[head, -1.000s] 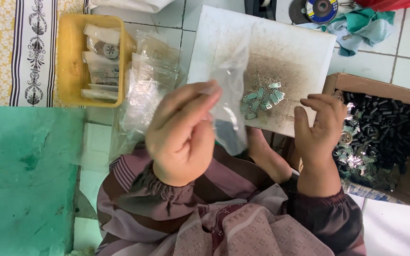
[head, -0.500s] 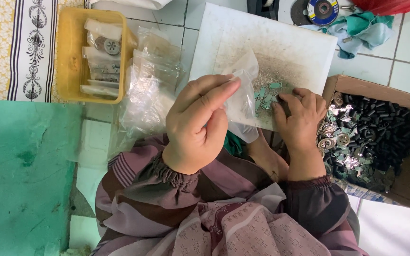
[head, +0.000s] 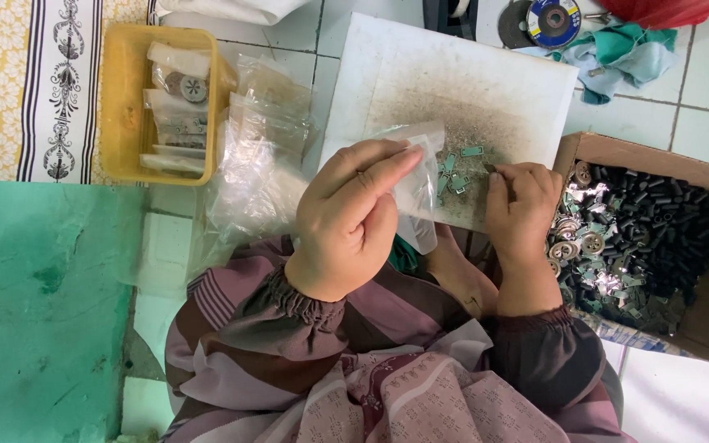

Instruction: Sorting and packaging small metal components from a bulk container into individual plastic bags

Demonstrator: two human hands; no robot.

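Note:
My left hand (head: pixel 350 217) holds a small clear plastic bag (head: pixel 416 184) upright over the near edge of a white board (head: pixel 469 74). Several small greenish metal pieces (head: pixel 457 172) lie on the board just right of the bag. My right hand (head: pixel 523 209) rests palm down on the board beside those pieces, fingertips curled at them; whether it pinches one is hidden.
A yellow tray (head: pixel 121 115) with filled bags sits at the left, a heap of clear bags (head: pixel 260 156) beside it. An open cardboard box (head: pixel 699 180) of black and silver parts stands at the right. A grinding disc (head: pixel 551 20) and teal cloth (head: pixel 617 53) lie beyond the board.
My right hand came down from mid-air onto the board by the metal pieces. My left hand and the bag shifted slightly right toward them.

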